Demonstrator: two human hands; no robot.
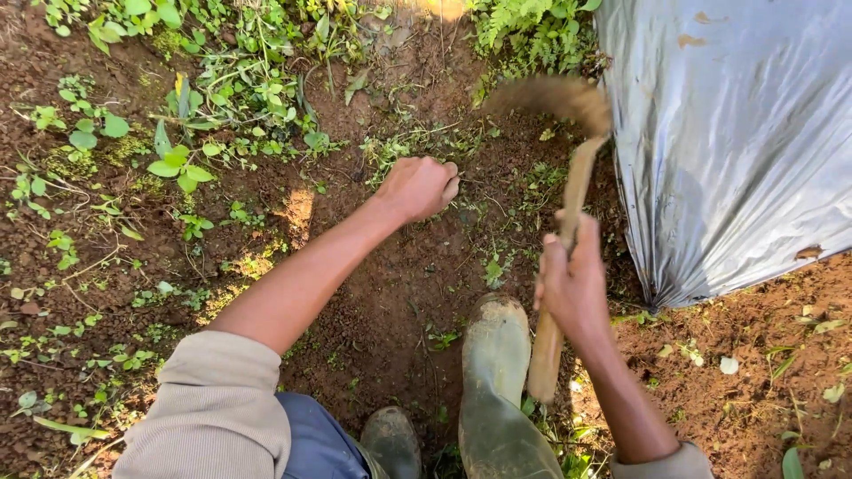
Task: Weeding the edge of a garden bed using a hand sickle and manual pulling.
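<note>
While gripped by right hand [575, 286], hoe [568, 186]

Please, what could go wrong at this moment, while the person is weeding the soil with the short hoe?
1. The left hand is closed near the ground, close to the blurred blade of the hoe gripped by the right hand; a swing could hit its fingers.
2. The blade is beside the grey plastic sheet and might tear it.
3. The rubber boot lies below the handle; a slip might strike it.
</note>
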